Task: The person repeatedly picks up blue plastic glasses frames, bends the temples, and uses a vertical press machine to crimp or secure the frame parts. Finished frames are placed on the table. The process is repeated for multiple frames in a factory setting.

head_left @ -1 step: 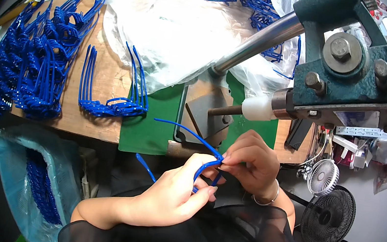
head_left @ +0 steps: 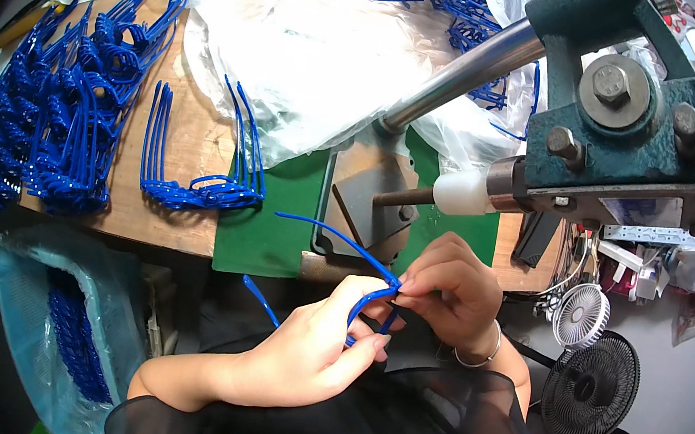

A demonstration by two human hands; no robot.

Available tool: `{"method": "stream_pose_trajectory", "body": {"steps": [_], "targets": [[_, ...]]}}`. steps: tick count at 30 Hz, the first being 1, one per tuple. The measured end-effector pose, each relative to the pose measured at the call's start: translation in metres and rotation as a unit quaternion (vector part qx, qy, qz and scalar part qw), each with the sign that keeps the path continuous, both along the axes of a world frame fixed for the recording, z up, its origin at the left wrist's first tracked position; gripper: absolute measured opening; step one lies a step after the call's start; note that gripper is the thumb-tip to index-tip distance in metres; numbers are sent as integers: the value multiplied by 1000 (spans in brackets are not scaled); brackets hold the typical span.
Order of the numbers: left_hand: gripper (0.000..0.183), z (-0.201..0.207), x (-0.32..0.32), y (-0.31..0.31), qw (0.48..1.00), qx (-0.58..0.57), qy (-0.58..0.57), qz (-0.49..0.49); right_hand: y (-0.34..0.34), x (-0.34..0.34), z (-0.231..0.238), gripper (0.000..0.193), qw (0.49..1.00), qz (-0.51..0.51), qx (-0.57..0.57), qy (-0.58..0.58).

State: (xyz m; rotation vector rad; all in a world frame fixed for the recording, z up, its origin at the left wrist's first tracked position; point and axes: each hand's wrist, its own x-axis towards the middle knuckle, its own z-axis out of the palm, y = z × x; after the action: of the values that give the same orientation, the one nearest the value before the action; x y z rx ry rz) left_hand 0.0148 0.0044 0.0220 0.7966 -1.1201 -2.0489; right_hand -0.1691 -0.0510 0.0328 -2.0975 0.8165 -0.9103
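Blue plastic eyeglass frames (head_left: 338, 235) are held up between my two hands, in front of the table's near edge. My left hand (head_left: 307, 349) is closed round the rim, with the temples sticking out to the left. At the hinge corner, the fingertips of my right hand (head_left: 454, 292) pinch together; whether they also hold some small part is hidden. Just beyond stands a bench press (head_left: 630, 168) with a steel rod pointing at its base plate (head_left: 372, 198). To the left, a short row of similar blue frames (head_left: 206, 195) rests on the wooden table.
A big stack of blue frames (head_left: 77, 117) fills the table's left side. Clear plastic sheeting (head_left: 301, 42) lies at the back, with more frames on it. A lined bin (head_left: 25, 296) holds frames at lower left. Two fans (head_left: 590, 389) stand at right, near cables.
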Motion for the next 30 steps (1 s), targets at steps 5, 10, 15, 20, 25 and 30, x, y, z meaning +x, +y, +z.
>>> {"method": "stream_pose_trajectory", "body": {"steps": [5, 10, 15, 20, 25, 30], "targets": [[39, -1, 1, -1, 998, 51, 45, -15, -3, -1, 5, 14, 1000, 19, 13, 18], [40, 2, 1, -3, 997, 63, 48, -22, -3, -2, 6, 15, 999, 18, 13, 23], [40, 2, 2, -3, 995, 75, 51, -31, 0, -2, 6, 17, 999, 3, 36, 11], [40, 0, 1, 2, 1000, -14, -8, -13, -1, -1, 7, 16, 999, 18, 48, 15], [40, 2, 3, -1, 998, 41, 33, -27, -1, -2, 8, 16, 992, 15, 124, -7], [41, 11, -2, -10, 991, 92, 98, 8, -1, -17, 12, 14, 992, -22, 87, -84]]}}
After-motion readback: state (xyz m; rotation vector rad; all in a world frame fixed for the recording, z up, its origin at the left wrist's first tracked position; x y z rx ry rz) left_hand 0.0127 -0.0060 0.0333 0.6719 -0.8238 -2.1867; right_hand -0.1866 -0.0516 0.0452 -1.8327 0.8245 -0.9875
